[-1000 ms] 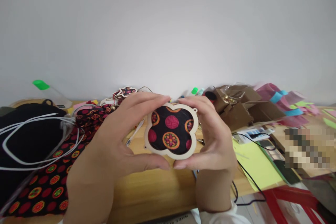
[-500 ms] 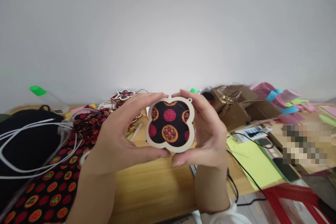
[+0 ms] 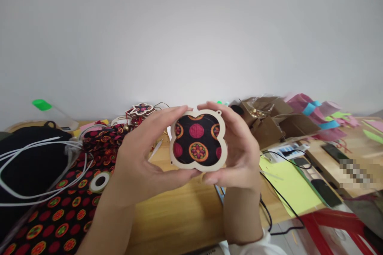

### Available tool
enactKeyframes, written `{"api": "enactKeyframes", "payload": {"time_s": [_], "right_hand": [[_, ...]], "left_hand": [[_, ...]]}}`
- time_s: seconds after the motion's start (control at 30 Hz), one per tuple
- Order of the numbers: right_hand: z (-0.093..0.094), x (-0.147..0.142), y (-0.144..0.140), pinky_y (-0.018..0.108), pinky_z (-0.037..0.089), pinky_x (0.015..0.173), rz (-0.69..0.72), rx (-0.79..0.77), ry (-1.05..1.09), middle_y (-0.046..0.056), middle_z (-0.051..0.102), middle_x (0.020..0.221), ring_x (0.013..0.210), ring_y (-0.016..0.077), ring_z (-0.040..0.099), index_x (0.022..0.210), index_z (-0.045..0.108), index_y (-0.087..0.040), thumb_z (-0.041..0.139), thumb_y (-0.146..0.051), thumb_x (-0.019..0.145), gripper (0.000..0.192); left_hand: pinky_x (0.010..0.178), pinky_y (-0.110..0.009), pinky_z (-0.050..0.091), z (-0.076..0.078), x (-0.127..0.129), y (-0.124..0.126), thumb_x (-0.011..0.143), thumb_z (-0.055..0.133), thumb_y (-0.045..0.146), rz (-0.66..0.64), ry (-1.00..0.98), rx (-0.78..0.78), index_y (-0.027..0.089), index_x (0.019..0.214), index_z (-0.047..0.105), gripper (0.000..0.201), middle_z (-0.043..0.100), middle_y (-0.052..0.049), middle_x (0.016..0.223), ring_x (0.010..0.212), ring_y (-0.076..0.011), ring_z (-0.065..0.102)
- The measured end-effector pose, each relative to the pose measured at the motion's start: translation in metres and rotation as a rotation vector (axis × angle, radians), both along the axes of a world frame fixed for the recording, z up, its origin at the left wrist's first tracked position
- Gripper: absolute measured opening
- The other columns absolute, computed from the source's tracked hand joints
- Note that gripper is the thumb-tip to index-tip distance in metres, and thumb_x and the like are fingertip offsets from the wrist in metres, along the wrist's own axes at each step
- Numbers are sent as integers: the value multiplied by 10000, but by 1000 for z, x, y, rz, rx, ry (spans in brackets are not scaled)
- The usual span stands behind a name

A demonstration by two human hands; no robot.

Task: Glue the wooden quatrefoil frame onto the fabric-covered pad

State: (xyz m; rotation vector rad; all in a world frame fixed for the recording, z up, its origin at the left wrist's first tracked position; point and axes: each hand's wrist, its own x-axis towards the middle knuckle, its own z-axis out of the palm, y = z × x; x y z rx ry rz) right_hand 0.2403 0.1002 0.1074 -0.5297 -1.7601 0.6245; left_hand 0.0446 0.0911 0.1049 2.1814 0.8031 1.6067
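Up front above the worktop (image 3: 176,223), gripping a pale, four-lobed, fabric-filled frame (image 3: 198,140) by its edges, with fingers of left hand (image 3: 146,151) and right hand (image 3: 241,147) closed around it! Beyond, spotting a white ring (image 3: 92,183) on printed fabric (image 3: 56,221) to the left, yellow paper (image 3: 291,185) to the right; farther back, brown cardboard (image 3: 263,131) near the wall (image 3: 191,40).

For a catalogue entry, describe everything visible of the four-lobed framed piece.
The four-lobed framed piece has a pale, wood-looking rim with a small holed tab at upper right. The inset looks like black fabric, printed with magenta discs and orange-ringed flowers. Roughly upright above the table, it faces the camera, gripped between the left hand and right hand, thumbs below.
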Motion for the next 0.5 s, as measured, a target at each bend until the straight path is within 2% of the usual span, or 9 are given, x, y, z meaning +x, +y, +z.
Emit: {"api": "enactKeyframes", "payload": {"time_s": [0.07, 0.1, 0.2, 0.27, 0.37, 0.43, 0.5], "right_hand": [[1, -1, -1, 420, 601, 892, 50, -78, 36, 103, 589, 1369, 1191, 281, 619, 1412, 480, -300, 764, -609, 703, 824], [2, -3, -2, 396, 615, 853, 53, -114, 83, 95, 626, 1322, 1144, 260, 648, 1385, 513, -299, 719, -617, 750, 739], [1, -12, -5, 317, 628, 777, -51, -210, 270, 29, 748, 1084, 967, 181, 717, 1164, 683, -307, 618, -494, 894, 334], [1, -18, -7, 278, 627, 753, -169, -242, 358, -12, 774, 970, 880, 148, 731, 1014, 741, -306, 645, -391, 901, 171], [1, -22, -7, 247, 623, 679, -287, -235, 405, -31, 778, 867, 773, 132, 725, 912, 762, -296, 699, -322, 862, 85], [1, -22, -6, 226, 612, 640, -305, -226, 407, -40, 773, 823, 726, 119, 712, 889, 764, -298, 698, -296, 860, 72], [1, -20, -7, 200, 595, 615, -296, -227, 394, -51, 767, 797, 699, 103, 698, 881, 764, -304, 702, -269, 855, 76]], "left_hand": [[1083, -476, 485, 0, 1, 1, 730, 797, 312, 143, 67, 68, 304, 1423, 486, 760, 593, -43, 1379, 1219, -303, 587], [1090, -474, 477, 1, 1, 2, 727, 798, 315, 214, 101, 121, 284, 1430, 475, 774, 589, -54, 1382, 1223, -303, 583], [1080, -434, 483, 2, 4, 4, 734, 794, 297, 322, 179, 277, 194, 1439, 460, 787, 602, -115, 1357, 1222, -287, 583], [1080, -418, 488, 3, 6, 5, 747, 782, 268, 323, 214, 314, 170, 1447, 443, 784, 610, -129, 1346, 1229, -278, 584], [1111, -432, 475, 3, 7, 4, 762, 786, 307, 306, 270, 284, 212, 1478, 400, 819, 597, -111, 1369, 1268, -280, 566], [1124, -467, 471, 2, 8, 2, 721, 824, 417, 244, 229, 204, 265, 1496, 376, 908, 550, -95, 1432, 1310, -307, 533], [1081, -499, 510, 1, 8, 0, 710, 802, 535, 178, 82, 34, 337, 1453, 436, 852, 551, -57, 1438, 1296, -319, 546]]}}
